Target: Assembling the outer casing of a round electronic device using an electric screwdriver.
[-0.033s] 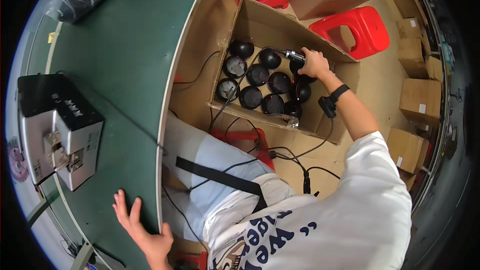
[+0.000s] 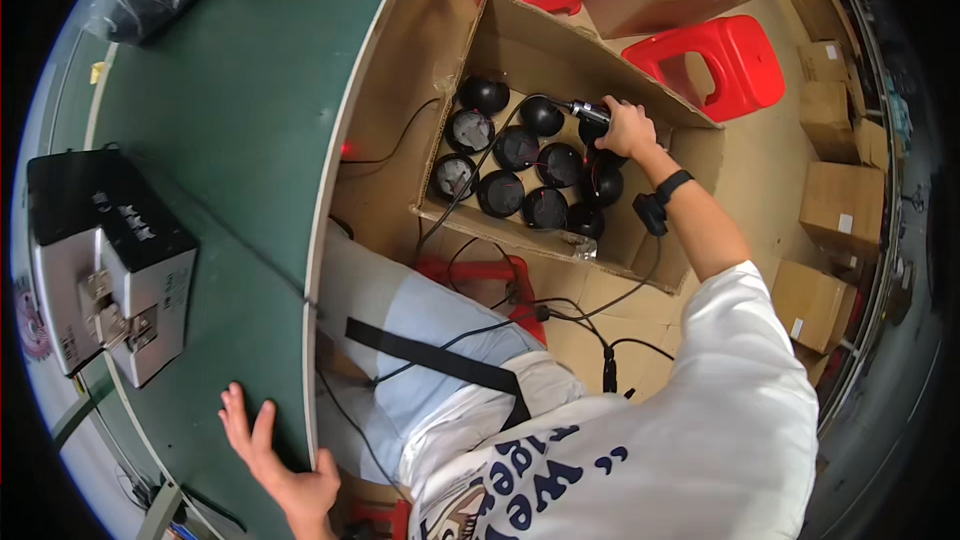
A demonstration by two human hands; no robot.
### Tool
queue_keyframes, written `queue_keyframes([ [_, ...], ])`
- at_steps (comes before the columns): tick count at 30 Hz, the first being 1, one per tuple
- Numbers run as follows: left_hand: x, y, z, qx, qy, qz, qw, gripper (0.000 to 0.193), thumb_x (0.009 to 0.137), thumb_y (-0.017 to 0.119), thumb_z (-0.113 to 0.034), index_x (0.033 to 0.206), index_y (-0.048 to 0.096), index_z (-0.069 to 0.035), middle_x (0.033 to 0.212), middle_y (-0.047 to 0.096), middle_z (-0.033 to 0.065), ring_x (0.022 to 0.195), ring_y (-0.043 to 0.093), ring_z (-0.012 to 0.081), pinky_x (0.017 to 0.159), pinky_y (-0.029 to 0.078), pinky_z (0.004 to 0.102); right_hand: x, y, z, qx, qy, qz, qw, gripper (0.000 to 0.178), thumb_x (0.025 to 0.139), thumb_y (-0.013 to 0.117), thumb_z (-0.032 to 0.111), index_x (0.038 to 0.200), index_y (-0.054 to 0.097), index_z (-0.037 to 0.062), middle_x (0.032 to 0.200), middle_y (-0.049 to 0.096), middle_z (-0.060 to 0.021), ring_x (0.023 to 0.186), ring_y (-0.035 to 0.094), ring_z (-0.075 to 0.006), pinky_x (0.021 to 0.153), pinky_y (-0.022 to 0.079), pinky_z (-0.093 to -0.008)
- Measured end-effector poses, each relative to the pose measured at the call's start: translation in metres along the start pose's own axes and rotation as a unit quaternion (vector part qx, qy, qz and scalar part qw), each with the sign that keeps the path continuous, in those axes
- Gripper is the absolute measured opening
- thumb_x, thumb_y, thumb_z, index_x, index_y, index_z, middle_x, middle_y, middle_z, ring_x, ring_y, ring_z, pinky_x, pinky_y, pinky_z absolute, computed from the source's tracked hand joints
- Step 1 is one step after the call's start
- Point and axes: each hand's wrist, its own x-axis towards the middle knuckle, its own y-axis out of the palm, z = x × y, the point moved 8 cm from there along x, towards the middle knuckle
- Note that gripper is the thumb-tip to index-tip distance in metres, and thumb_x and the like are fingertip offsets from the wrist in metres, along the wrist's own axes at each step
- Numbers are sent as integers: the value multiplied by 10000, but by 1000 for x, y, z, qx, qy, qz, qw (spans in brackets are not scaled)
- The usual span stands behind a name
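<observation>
One green table (image 2: 260,90) spans eight to eleven o'clock. One open cardboard carton (image 2: 545,55) stands at one o'clock, two red plastic stools (image 2: 750,60) past it at twelve and two. One black-and-silver boxy unit (image 2: 115,265) sits at nine. The left hand (image 2: 285,477), at seven, lies on the table edge, fingers spread; the right hand (image 2: 628,128), at two, curls around one corded cylindrical tool (image 2: 590,112) over the carton. Inside are at least eleven black domes (image 2: 559,164) (the right hand hides some), crossed by the tool's cable (image 2: 486,156).
</observation>
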Motion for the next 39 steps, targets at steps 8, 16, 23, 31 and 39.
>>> queue_keyframes([
  [8, -9, 7, 14, 46, -20, -2, 999, 788, 611, 552, -15, 1388, 434, -58, 1506, 371, 334, 1408, 326, 538, 1164, 189, 652, 91, 109, -47, 62, 36, -50, 996, 782, 646, 859, 267, 1350, 519, 232, 1288, 588, -150, 1220, 529, -432, 980, 511, -510],
  [16, -22, 8, 26, 42, -85, -12, 995, 762, 673, 594, 18, 1399, 397, -95, 1558, 289, 323, 1444, 278, 515, 1181, 182, 591, 129, 170, -48, 40, 13, -16, 999, 783, 678, 871, 270, 1365, 499, 237, 1347, 540, -154, 1256, 499, -431, 995, 510, -505],
  [23, -25, 7, 23, 49, -91, -29, 994, 693, 736, 602, -8, 1380, 360, -89, 1573, 250, 325, 1455, 267, 493, 1183, 187, 567, 130, 212, -51, 125, 48, -28, 991, 773, 705, 859, 162, 1373, 475, 230, 1464, 427, -179, 1334, 440, -419, 1021, 505, -494],
  [31, -21, 8, 21, 37, -77, -40, 996, 719, 701, 547, 61, 1387, 375, -68, 1605, 256, 254, 1482, 268, 395, 1189, 225, 472, 131, 217, -68, 245, -18, -80, 966, 634, 743, 744, 17, 1326, 512, 108, 1436, 485, -241, 1314, 478, -411, 1106, 409, -419],
  [39, 1, 6, 6, 27, -49, -65, 996, 699, 635, 535, 3, 1327, 460, -61, 1517, 392, 298, 1435, 325, 481, 1190, 180, 573, 118, 117, -60, 307, -34, 48, 950, 553, 694, 633, 0, 1230, 526, -81, 739, 653, -103, 600, 631, -168, 587, 516, -307],
])
